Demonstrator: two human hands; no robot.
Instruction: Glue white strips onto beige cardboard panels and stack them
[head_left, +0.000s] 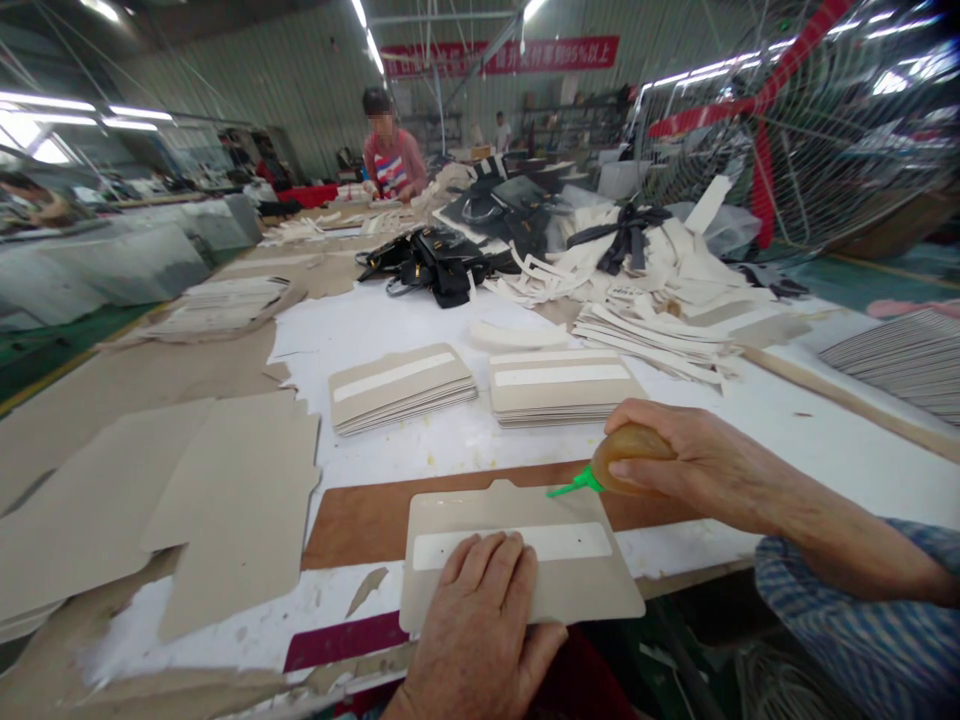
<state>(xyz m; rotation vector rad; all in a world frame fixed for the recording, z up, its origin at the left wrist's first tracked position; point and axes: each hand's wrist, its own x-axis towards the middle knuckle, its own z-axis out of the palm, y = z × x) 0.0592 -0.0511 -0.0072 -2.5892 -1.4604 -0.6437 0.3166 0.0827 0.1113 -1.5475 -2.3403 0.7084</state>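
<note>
My left hand (480,620) lies flat on a beige card panel (585,585) with a white strip across it, pinning it to a brown board (360,520) at the table's near edge. An amber glue bottle (626,455) with a green nozzle is gripped in my right hand (690,465). The nozzle tip touches the panel's upper edge.
Two stacks of like panels (401,385) (559,385) sit behind the board. Loose beige card sheets (232,490) lie at left. Black bags (435,262) and heaps of white strips (660,290) fill the far table. Another person (390,150) works at the far end.
</note>
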